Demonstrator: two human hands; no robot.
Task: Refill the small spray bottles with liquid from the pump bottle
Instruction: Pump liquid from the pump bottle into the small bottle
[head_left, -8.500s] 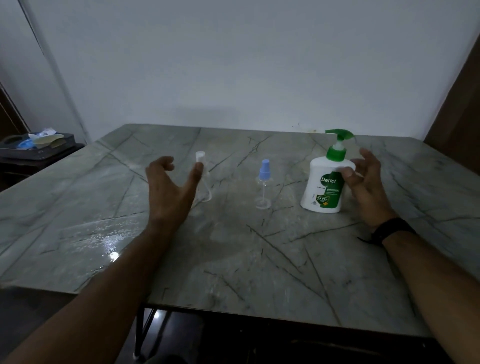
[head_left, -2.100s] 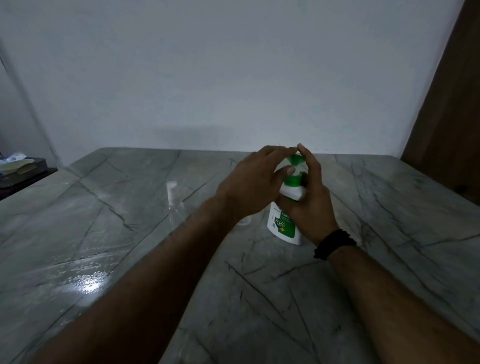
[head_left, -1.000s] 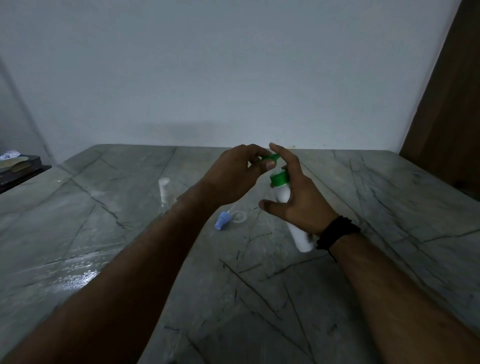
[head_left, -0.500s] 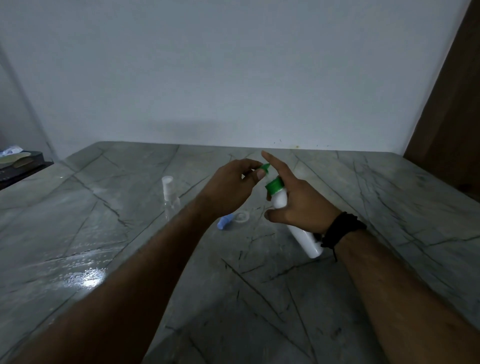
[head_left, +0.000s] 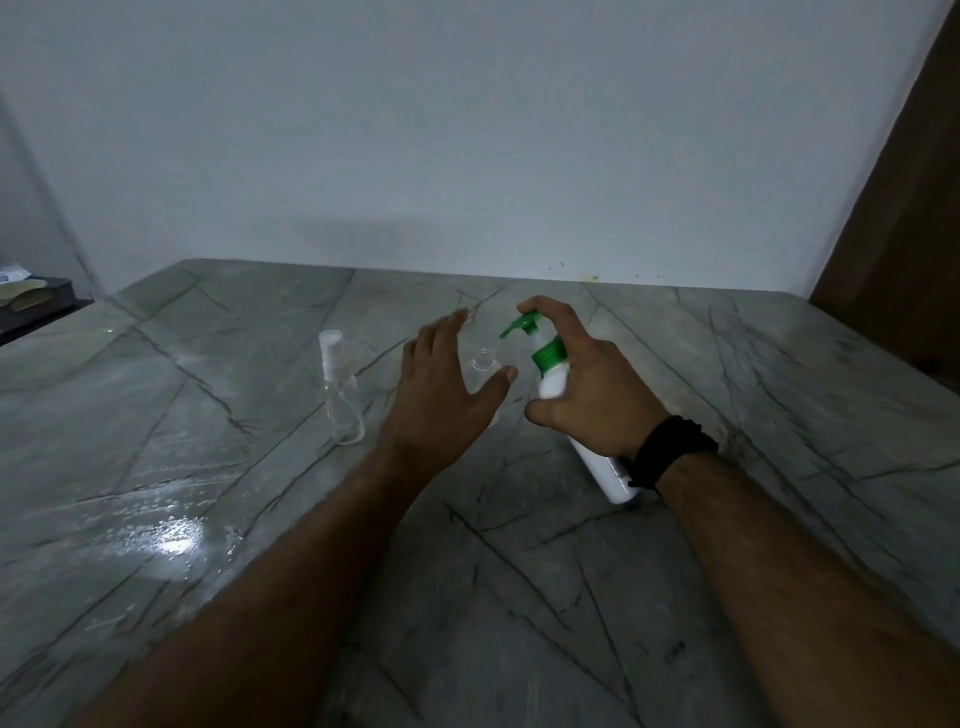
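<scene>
Clutter (head_left: 23, 293) sits on a dark shelf at the far left edge, too dim to identify. A glossy patch of glare (head_left: 174, 540) shines on the near left of the grey veined marble table (head_left: 779, 415). Next comes the capped spray bottle (head_left: 338, 387), clear body, white top, standing upright on the table and touched by nobody. Just right of it, the left hand (head_left: 447, 400) hovers over the table with fingers spread and relaxed, gripping nothing, thumb stretched out to the right. Behind that thumb stands the open spray bottle (head_left: 484, 366), clear, its bare neck showing, its lower part hidden by the hand; whether the hand touches it, I cannot tell. Right beside it, the right hand (head_left: 592, 395) grips the pump bottle (head_left: 553, 382), white with a green collar, tilted so its base points back toward the wrist and its green pump head (head_left: 522, 325) leans over toward the open neck. The index finger curls over the top of the pump. A black band (head_left: 670, 449) wraps the right wrist. At the far right edge, a brown wooden panel (head_left: 904, 208) runs down beside the pale wall.
</scene>
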